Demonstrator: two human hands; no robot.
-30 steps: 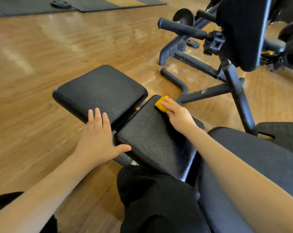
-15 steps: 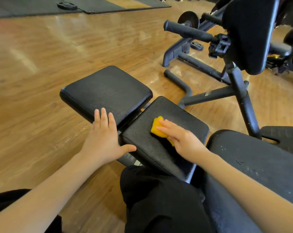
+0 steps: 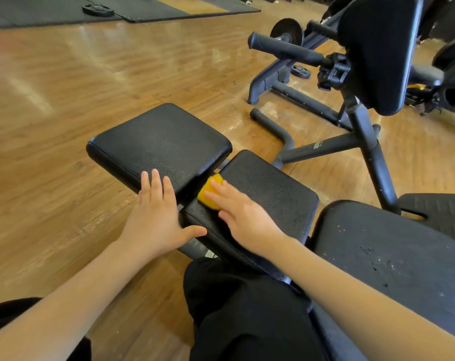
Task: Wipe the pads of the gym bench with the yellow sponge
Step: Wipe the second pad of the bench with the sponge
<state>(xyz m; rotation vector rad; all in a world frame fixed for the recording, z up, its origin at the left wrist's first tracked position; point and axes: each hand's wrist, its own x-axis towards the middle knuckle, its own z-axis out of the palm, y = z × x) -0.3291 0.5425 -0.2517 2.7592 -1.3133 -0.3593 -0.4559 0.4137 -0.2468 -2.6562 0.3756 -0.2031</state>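
yellow sponge point(image 3: 210, 192) moved left, right hand point(image 3: 243, 217) pressing

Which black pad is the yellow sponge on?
The middle pad, where the right hand presses the yellow sponge. The left pad has only the bare left hand; the speckled right pad holds no sponge.

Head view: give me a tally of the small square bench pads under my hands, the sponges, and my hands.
Small square pads: 2, the left pad and the right pad
Yellow sponge: 1
Hands: 2, the left hand and the right hand
Total: 5
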